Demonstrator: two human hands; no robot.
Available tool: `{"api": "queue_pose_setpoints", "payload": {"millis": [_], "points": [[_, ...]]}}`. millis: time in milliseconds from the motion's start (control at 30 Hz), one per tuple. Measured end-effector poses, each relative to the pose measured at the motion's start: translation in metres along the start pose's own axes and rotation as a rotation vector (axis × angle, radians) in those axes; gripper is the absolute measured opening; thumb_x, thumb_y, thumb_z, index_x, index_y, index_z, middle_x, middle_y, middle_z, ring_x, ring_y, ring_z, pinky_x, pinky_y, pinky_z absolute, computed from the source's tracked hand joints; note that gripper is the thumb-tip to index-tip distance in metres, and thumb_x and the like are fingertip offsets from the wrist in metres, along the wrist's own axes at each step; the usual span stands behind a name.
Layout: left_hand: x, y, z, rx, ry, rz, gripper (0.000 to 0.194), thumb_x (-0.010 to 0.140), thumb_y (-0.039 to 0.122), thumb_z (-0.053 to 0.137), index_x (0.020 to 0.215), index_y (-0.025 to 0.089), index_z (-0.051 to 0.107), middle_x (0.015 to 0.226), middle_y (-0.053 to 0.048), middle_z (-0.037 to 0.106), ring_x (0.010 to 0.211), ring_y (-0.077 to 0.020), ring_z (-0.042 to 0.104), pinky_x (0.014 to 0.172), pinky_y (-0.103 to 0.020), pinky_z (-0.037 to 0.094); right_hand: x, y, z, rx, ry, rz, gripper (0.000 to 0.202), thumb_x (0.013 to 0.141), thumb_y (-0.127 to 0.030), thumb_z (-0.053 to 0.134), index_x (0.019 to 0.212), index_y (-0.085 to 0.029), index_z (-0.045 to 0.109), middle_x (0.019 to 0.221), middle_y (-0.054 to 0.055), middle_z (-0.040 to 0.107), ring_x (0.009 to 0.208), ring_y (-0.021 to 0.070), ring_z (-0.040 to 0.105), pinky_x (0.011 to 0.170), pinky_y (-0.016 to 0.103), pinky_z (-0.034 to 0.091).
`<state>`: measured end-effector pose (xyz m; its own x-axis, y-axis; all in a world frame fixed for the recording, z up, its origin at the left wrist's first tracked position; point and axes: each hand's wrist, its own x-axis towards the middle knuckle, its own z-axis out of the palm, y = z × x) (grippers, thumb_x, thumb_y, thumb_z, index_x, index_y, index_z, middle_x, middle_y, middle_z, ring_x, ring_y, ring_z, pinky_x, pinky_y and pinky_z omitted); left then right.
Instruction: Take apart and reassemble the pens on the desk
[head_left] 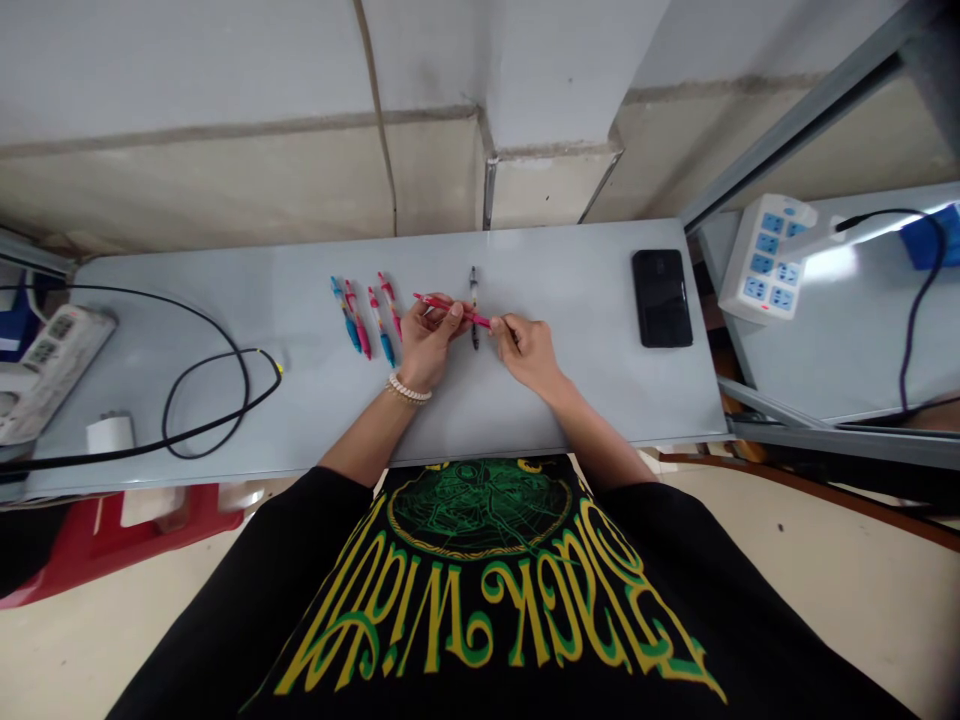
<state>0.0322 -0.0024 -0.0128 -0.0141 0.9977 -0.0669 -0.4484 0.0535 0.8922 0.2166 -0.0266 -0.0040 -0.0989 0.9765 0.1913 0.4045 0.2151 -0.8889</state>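
Above the grey table (592,400), it's a two-handed hold: the left hand (427,342) pinches the pink pen (478,319) between thumb and fingers, while the right hand (529,350) is curled tight around its other end. The pen crosses over a black-and-clear pen (474,284). And here's the danger: a hard twist or tug could make it slip, and a jerking left hand might scatter the row of pens (381,330) beside it!
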Motion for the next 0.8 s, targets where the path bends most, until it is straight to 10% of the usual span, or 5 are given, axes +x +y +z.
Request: {"api": "queue_pose_setpoints", "payload": {"millis": [500, 633, 800], "points": [[-0.001, 0.016, 0.006, -0.072, -0.113, -0.035, 0.056, 0.077, 0.060, 0.104, 0.100, 0.027, 0.064, 0.089, 0.002, 0.077, 0.085, -0.0166, 0.080, 0.084, -0.031, 0.068, -0.001, -0.010, 0.007, 0.173, -0.168, 0.180, 0.082, 0.100, -0.100, 0.033, 0.076, -0.026, 0.059, 0.054, -0.003, 0.051, 0.051, 0.0137, 0.046, 0.055, 0.031, 0.036], [-0.003, 0.033, 0.015, -0.322, -0.054, -0.234, 0.074, 0.101, 0.089, 0.059, 0.067, 0.024, 0.045, 0.058, 0.005, 0.040, 0.051, -0.0110, 0.051, 0.056, -0.026, 0.055, -0.003, -0.009, 0.013, -0.030, -0.120, -0.007, 0.077, 0.106, -0.091, 0.036, 0.074, -0.024, 0.059, 0.062, -0.001, 0.054, 0.059, 0.0140, 0.045, 0.062, 0.033, 0.033], [-0.003, 0.052, 0.010, -0.432, 0.097, -0.401, 0.077, 0.112, 0.082, 0.031, 0.060, 0.026, 0.023, 0.047, 0.006, 0.018, 0.038, -0.0103, 0.019, 0.038, -0.027, 0.027, -0.001, -0.002, 0.009, -0.069, 0.007, -0.087, 0.063, 0.113, -0.073, 0.044, 0.078, -0.024, 0.060, 0.070, 0.000, 0.058, 0.065, 0.0148, 0.049, 0.068, 0.033, 0.038]]}}
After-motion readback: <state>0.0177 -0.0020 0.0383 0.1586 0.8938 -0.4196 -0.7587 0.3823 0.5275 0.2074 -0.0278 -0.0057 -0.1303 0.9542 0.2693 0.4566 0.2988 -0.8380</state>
